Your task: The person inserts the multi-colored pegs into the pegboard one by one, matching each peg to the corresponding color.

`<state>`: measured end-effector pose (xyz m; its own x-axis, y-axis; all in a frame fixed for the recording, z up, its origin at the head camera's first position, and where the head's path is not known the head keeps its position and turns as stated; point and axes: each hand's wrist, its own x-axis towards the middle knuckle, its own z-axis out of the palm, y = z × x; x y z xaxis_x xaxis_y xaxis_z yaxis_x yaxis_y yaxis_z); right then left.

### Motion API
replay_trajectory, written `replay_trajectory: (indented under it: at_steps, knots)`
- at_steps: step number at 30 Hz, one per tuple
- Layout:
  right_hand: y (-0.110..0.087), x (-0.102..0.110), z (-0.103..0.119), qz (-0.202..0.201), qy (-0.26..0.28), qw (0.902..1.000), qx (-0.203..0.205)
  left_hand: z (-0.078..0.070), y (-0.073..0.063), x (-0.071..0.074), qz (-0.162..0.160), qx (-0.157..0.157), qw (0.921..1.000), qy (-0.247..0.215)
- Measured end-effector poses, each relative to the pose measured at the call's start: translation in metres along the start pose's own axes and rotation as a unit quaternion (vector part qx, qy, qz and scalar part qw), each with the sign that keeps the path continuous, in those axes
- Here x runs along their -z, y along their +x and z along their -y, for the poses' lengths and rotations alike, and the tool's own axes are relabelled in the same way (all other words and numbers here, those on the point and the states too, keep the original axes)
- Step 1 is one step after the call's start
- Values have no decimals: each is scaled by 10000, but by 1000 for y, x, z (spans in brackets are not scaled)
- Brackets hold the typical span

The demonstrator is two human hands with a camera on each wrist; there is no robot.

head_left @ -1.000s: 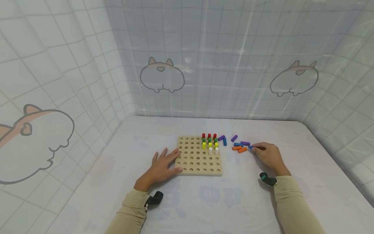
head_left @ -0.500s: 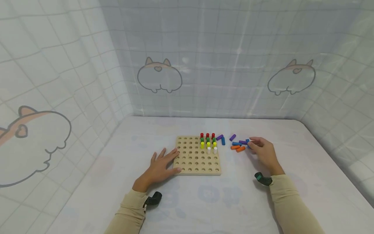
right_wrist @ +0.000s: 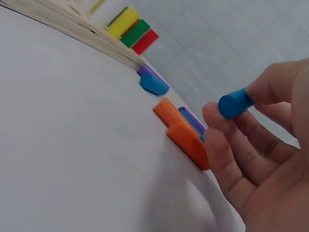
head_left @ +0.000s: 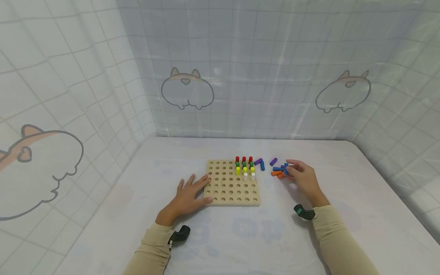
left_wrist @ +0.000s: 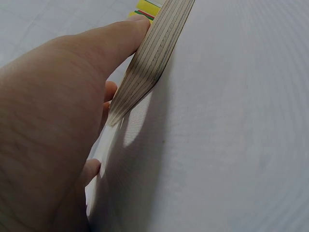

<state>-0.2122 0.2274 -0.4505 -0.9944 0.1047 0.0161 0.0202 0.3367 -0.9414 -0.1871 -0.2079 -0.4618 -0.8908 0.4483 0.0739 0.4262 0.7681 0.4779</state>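
My right hand [head_left: 303, 178] pinches a blue peg [right_wrist: 235, 103] between thumb and fingers, held upright in the head view above the loose pegs. My left hand [head_left: 187, 199] lies with spread fingers on the left edge of a wooden pegboard [head_left: 231, 192]; in the left wrist view its thumb rests at the board's edge. Short rows of red [head_left: 244, 158], green [head_left: 244, 164], yellow [head_left: 245, 170] and white pegs [head_left: 253, 176] stand in the board's back right part. The other holes that show are bare wood.
Right of the board lie orange pegs [right_wrist: 188, 145], a blue peg [head_left: 262, 165], purple pegs [head_left: 273, 161] and another blue peg [head_left: 277, 169]. The white-covered table [head_left: 240, 236] meets tiled-pattern curtains [head_left: 258, 107] behind and at both sides.
My right hand has lifted the blue peg and turned it upright, moving left over the purple and orange pegs. The left hand stays on the board.
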Motion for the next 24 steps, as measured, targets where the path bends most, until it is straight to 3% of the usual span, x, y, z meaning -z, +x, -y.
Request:
replay_trajectory:
  at_steps: [20,24]
  knots:
    - [-3,-30,19,482,863,9947,267,6,4,0,-6,-22,10000,-15]
    - [-4,-36,19,614,785,9947,263,6,5,0,-6,-39,10000,-31]
